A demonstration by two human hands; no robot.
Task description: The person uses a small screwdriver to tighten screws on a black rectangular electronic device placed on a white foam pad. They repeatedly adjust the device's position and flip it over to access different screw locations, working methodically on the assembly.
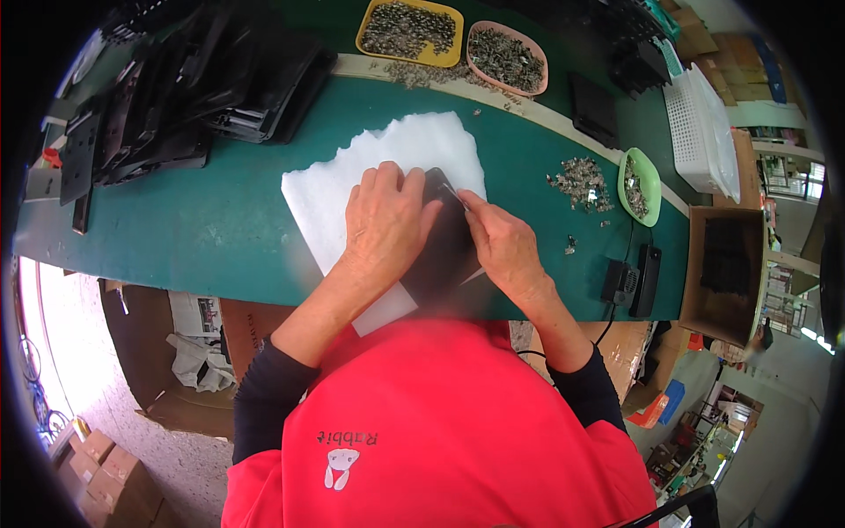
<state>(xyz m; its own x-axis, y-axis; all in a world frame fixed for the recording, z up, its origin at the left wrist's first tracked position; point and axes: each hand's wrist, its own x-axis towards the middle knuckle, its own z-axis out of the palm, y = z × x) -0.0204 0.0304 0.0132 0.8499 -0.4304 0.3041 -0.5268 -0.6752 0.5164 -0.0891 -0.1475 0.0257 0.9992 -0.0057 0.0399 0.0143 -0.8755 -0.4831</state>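
Observation:
A flat black panel [440, 246] with a rounded corner lies on a torn-edged white foam sheet [321, 189] before me. My left hand [385, 220] rests over the panel's left side, fingers bent and thumb across its face, holding it. At the panel's upper right edge, the thumb and forefinger of my right hand [509, 251] are pinched together. A thin pale sliver shows at those fingertips, too small to name. To the right, a loose pile of small metal pieces [583, 183] lies beside a green bowl [650, 185] with more of them.
Yellow [459, 40] and pink [544, 70] trays of small metal parts stand at the back. Stacked black plastic panels [220, 79] fill the left of the green table [229, 238]. A black corded device [620, 282], a white basket [704, 132] and a cardboard box [695, 304] are at right.

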